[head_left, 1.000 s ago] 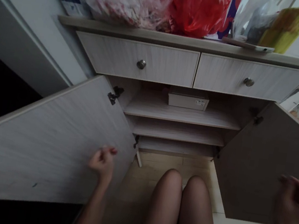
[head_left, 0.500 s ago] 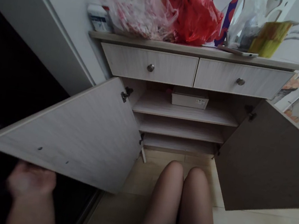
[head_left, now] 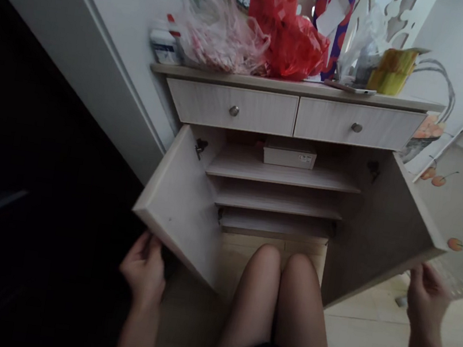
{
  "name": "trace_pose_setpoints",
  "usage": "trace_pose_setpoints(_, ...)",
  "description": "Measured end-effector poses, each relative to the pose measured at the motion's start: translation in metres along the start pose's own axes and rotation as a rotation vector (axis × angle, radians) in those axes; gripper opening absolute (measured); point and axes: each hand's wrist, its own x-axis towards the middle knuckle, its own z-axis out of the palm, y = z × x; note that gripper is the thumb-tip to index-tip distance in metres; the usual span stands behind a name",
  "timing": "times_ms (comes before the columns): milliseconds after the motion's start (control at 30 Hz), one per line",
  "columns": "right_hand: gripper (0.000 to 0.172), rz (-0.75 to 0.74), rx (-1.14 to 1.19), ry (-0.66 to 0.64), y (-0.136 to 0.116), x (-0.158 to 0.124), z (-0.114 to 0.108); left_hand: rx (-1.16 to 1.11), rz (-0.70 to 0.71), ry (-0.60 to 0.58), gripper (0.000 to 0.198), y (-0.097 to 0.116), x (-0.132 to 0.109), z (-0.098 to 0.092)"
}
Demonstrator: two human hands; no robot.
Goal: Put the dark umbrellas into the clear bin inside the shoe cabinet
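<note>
Two cabinet doors, flat rectangular panels with a pale, finely streaked wood-grain finish, both swung partway out from the frame. Left door [head_left: 188, 202]: its outer lower edge meets the left hand [head_left: 144, 269], fingers curled in behind the panel; whether that grip clasps or only presses is hidden. Right door [head_left: 382, 237]: its outer corner meets the right hand [head_left: 428, 296], thumb and fingers bent close together; hold likewise hidden by the edge.

Above the doors, two drawers [head_left: 262, 110], matching grain, each with a round metallic knob [head_left: 234, 110]. Between the doors, three plain shelves [head_left: 283, 175]; on the uppermost, one low pale box [head_left: 288, 158] with a small white label.

On the surface [head_left: 296, 88] over the drawers: one white bottle [head_left: 165, 49], dark label; one crinkled translucent pinkish bag [head_left: 229, 42]; one glossy red plastic bag [head_left: 291, 46], crumpled; one purple-and-red carton [head_left: 336, 44]; one thin flat device [head_left: 351, 87]; one yellow packet [head_left: 390, 71].

In the way: two bare knees [head_left: 281, 262], set in the gap between the doors, before the lowest shelf. Beneath, pale tiled floor [head_left: 362, 344].
</note>
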Motion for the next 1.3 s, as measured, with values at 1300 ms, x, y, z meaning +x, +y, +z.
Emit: trace_pose_setpoints(1300, 0.039, -0.390, -0.263, -0.427, -0.132, -0.042, 0.295, 0.266, 0.428, -0.805, 0.014, 0.015, -0.080, 0.280)
